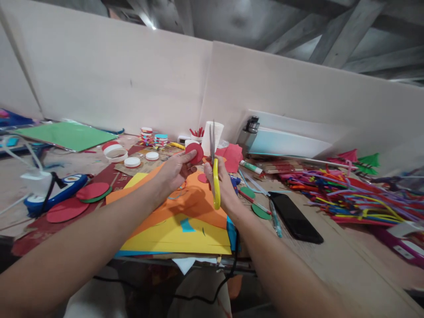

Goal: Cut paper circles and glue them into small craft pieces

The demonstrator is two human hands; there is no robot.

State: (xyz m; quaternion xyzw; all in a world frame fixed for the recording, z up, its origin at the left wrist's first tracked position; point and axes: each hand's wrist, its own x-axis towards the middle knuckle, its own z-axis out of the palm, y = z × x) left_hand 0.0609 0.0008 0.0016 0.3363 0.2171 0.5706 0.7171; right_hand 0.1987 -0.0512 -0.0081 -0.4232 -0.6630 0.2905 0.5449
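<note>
Cluttered table (13,176), left hand (175,172) near right hand (225,180), scissors (216,181) upright

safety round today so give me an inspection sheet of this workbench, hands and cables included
Surface: brown cardboard at right; orange paper over yellow paper in the middle
Job's things: red disc and yellow-handled scissors, both in hand
Clutter: black phone, heaped fuzzy stems, white lids
Hands: left hand holds the disc; right hand holds the scissors, blades up
Cables: black cable hangs over the front edge
Surroundings: white panels behind, grey beams overhead
</note>
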